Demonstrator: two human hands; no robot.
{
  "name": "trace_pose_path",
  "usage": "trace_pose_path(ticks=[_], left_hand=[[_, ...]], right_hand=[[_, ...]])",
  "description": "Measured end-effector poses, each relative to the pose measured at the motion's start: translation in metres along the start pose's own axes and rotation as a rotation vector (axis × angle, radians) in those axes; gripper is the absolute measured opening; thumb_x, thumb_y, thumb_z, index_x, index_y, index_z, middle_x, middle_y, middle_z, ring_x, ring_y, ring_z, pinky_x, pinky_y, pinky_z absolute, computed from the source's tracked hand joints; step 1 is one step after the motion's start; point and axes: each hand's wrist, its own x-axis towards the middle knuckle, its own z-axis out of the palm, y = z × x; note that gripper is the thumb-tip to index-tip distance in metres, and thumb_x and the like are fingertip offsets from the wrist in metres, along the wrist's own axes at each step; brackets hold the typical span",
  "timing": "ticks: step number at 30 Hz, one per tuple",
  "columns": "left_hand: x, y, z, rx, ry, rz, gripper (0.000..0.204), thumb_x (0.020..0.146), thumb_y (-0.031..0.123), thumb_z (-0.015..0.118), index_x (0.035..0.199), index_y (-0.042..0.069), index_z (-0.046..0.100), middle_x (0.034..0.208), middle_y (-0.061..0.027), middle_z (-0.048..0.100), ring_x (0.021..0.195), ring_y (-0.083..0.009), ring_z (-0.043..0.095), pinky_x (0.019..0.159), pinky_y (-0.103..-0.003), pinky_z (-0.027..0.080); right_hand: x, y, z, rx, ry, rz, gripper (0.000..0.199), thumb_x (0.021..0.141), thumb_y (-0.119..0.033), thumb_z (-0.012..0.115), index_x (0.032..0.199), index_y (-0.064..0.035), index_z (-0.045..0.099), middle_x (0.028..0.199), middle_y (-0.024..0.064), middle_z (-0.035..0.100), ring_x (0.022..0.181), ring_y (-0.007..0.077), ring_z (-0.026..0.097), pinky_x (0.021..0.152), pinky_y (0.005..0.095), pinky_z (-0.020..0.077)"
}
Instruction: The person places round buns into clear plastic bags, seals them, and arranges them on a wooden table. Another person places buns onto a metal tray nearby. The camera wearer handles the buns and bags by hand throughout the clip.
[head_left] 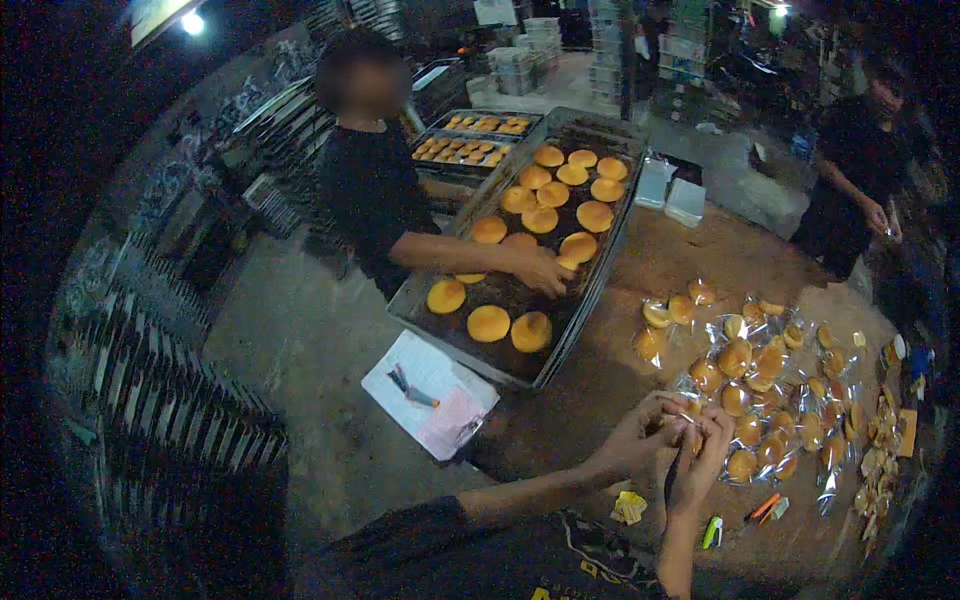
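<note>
My left hand and my right hand meet over the near part of the brown table. Both are closed, fingertips pinching a clear plastic bag between them. The bag shines at its upper end; the fingers cover most of it, so what is inside is hard to make out. Just beyond and to the right lies a heap of round golden buns in clear bags. A large dark baking tray of loose golden buns stands to the left, where a co-worker's hand reaches in.
An open notebook with pens lies by the tray's near end. Near my forearms are a yellow crumpled piece, a green lighter-like item and an orange tool. Stacks of clear bags lie beyond. Another person stands far right.
</note>
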Motion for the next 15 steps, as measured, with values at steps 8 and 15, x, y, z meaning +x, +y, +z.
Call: trace_pose_path(ticks=[8,15], left_hand=[[0.012,-0.019,-0.04,0.008,-0.327,-0.217,0.024,0.095,0.019,0.07,0.113,0.002,0.066,0.115,-0.0098,0.065,0.105,-0.0197,0.064,0.096,-0.035,0.05],[0.003,-0.006,-0.044,-0.175,-0.278,-0.123,0.015,0.091,0.017,0.073,0.096,0.003,0.07,0.094,-0.0051,0.068,0.094,-0.0151,0.063,0.089,-0.032,0.051]], right_hand=[[-0.032,-0.013,0.019,-0.253,0.238,0.096,0.015,0.096,-0.011,0.065,0.104,0.0022,0.067,0.099,0.0095,0.068,0.094,0.0214,0.063,0.09,0.0349,0.0489],[-0.042,-0.056,0.018,-0.483,0.09,-0.117,0.02,0.092,-0.004,0.066,0.111,0.0006,0.069,0.102,0.0143,0.068,0.091,0.0284,0.065,0.086,0.0381,0.0513]])
